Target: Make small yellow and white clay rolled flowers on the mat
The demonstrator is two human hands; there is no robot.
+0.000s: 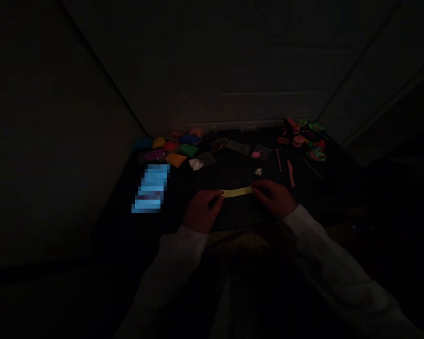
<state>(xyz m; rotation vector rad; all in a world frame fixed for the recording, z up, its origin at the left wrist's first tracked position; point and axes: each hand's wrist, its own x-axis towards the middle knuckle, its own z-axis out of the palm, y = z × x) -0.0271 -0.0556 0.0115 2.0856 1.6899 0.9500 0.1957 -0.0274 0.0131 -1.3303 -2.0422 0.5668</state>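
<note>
A yellow strip (236, 192) is held by its ends, one pinched in the left hand (202, 212), the other in the right hand (275, 197) (the two set apart), near a white lump (258, 172) on the table (229, 175).

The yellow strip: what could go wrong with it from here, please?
The narrow yellow strip is pinched only at its ends, by the left hand and the right hand, so its middle might stretch or tear. The light is dim, so damage could be missed. The right hand might also brush the small white lump just beyond it.
</note>
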